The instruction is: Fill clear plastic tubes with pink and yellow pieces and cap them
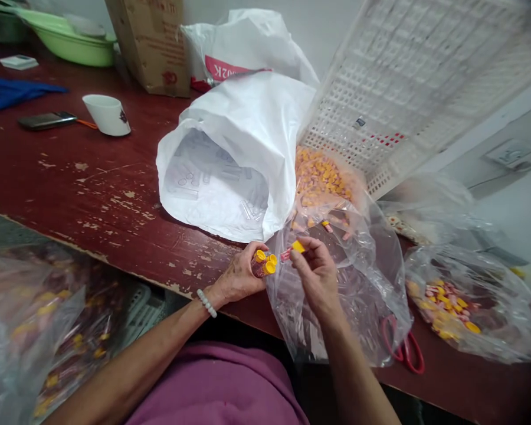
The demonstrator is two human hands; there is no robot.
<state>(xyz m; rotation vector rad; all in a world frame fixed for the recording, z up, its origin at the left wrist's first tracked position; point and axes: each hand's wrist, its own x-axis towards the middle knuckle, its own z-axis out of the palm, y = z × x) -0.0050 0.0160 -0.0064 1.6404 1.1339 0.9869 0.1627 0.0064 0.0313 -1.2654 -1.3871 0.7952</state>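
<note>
My left hand (239, 276) is wrapped round several small tubes with yellow caps (269, 267), held upright in a bunch. Just to the right, my right hand (316, 268) pinches one small piece with a yellow cap (297, 247) and a red-and-white part pointing at the left hand. Under and behind the right hand spreads a clear plastic bag (363, 283) with many yellow-capped pieces (321, 177) at its far end. Beyond my hands, a white sack (248, 124) lies with its mouth towards me, and clear tubes (252, 209) lie inside.
A white plastic crate (393, 77) leans at the right. Another clear bag (482, 301) of yellow-capped pieces and red-handled scissors (411, 351) lie on the dark red table (92, 177). A white cup (108, 115), a phone (48, 120) and a cardboard box (153, 47) stand further left.
</note>
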